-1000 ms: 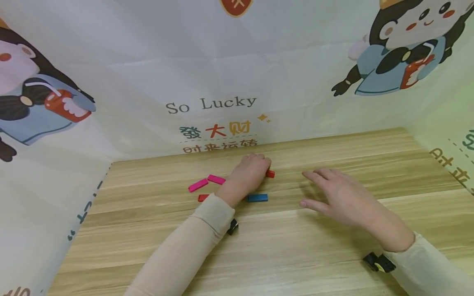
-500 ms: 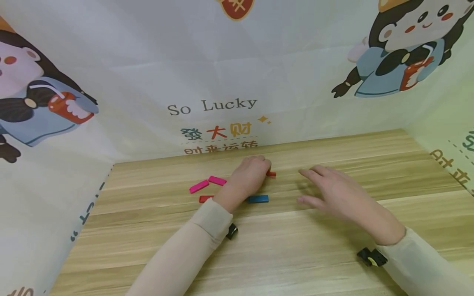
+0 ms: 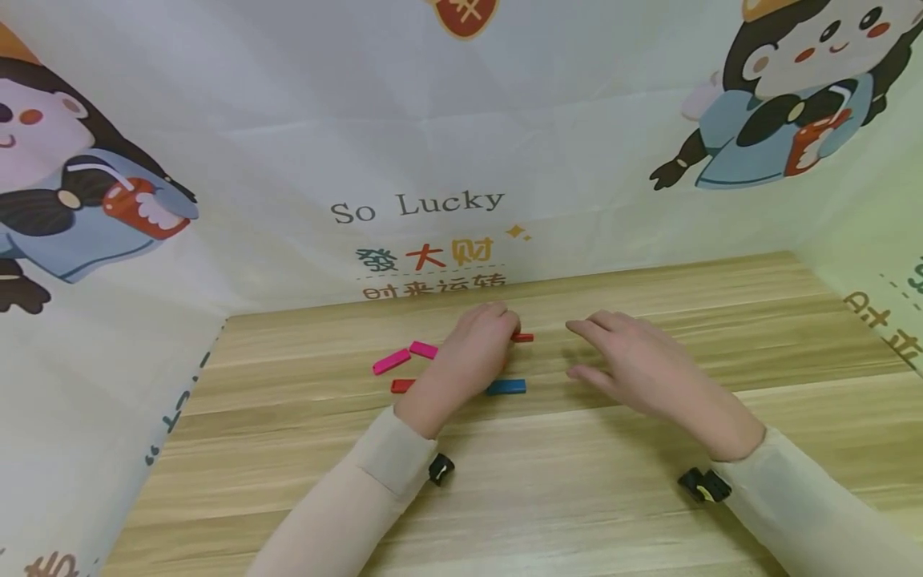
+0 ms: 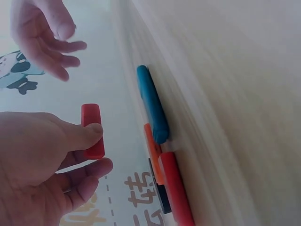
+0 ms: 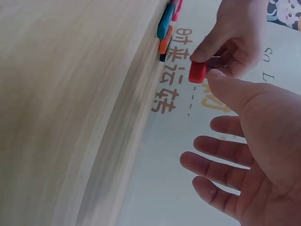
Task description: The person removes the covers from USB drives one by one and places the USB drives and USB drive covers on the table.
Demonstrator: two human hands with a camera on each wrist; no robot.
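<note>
The left hand [image 3: 476,344] pinches a small red block [image 4: 92,129] between thumb and fingers; in the head view only the block's end [image 3: 523,337] shows past the fingertips, near the far middle of the wooden surface [image 3: 548,497]. Whether the block is lifted clear of the surface cannot be told from the head view. The right hand [image 3: 634,365] hovers just to the right of it, palm down, fingers spread and relaxed, holding nothing.

Over the last second the left hand has kept its grip on the red block and pulled back a little toward the person, while the right hand has slid leftward, closing the gap between the two hands. It looks as though the right hand is coming in to meet or take the block.

Around the left hand lie more flat blocks: a blue block [image 3: 506,387] just beside the wrist, a red one [image 3: 401,385] on the other side of the wrist, and two pink blocks [image 3: 404,357] further left. No container is in view. A white printed cloth [image 3: 418,204] reading "So Lucky" walls in the surface.
</note>
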